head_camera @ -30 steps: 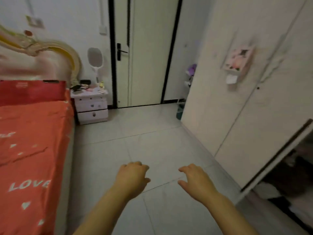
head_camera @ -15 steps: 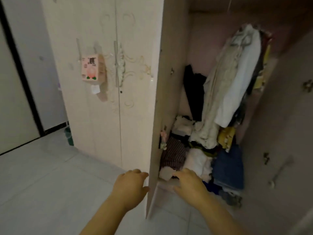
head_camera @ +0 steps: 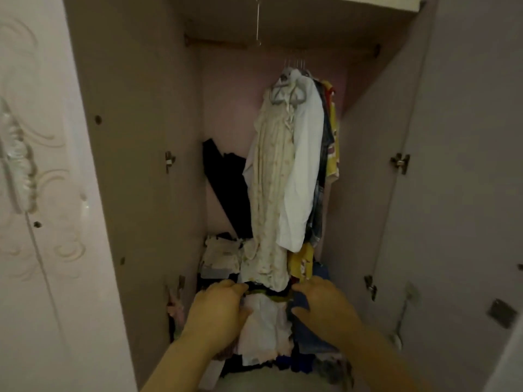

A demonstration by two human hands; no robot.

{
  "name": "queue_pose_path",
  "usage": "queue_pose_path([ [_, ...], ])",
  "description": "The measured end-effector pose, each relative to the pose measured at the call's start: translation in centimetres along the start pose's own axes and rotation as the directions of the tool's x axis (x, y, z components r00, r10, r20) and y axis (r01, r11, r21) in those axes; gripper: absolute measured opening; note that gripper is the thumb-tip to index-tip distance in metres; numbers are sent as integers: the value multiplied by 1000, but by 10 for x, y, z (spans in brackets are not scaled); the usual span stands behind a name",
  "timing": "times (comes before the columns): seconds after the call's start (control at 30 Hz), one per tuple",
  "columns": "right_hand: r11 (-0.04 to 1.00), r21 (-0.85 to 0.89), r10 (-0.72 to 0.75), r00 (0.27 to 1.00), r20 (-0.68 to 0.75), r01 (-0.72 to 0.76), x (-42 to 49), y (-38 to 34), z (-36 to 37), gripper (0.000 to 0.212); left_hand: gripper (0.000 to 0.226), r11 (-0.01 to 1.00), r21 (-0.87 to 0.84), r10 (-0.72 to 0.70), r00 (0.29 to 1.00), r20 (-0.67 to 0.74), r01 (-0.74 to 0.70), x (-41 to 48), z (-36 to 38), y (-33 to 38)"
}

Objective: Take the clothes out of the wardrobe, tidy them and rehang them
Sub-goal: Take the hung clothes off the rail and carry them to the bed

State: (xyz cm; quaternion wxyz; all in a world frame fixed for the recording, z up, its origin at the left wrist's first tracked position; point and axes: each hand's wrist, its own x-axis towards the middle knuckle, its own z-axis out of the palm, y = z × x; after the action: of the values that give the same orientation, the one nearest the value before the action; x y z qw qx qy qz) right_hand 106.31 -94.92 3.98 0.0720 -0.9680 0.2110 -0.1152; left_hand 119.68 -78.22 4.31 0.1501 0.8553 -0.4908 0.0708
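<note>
While half a sec ago the view sat off to the left, it's now square on the open wardrobe (head_camera: 135, 137): hanging clothes (head_camera: 283, 179) on the rail (head_camera: 220, 43), heap (head_camera: 263, 329) below. Left hand (head_camera: 218, 312) and right hand (head_camera: 325, 304), fingers loosely curled on nothing, are now up at the heap.

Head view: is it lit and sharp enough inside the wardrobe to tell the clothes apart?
Head view: dim inside the wardrobe, no glare; hanging cream dress and white shirt read clearly; the pile below is dark and soft, items hard to separate; left hand and right hand slightly blurred; the wide angle bows the wardrobe's sides.
</note>
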Motion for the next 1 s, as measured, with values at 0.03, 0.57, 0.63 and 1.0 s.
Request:
queue_pose_path([
  [0.03, 1000, 3, 6, 1000, -23, -6, 14, 5, -5, 41, 47, 1000, -7, 21, 999, -25, -21, 20, -1, -4],
  [0.57, 985, -129, -148, 958, -248, 118, 300, 98, -117, 50, 49, 976, -205, -31, 892, -451, -70, 343, -26, -14],
  [0.63, 977, -139, -195, 938, -288, 160, 337, 105, -132, 49, 50, 969, -234, -54, 865, -498, -74, 374, -33, -13],
  [1.0, 913, -336, -380, 781, -496, 231, 507, 124, -195, 50, 50, 942, -303, -100, 739, -666, -145, 526, -65, -53],
])
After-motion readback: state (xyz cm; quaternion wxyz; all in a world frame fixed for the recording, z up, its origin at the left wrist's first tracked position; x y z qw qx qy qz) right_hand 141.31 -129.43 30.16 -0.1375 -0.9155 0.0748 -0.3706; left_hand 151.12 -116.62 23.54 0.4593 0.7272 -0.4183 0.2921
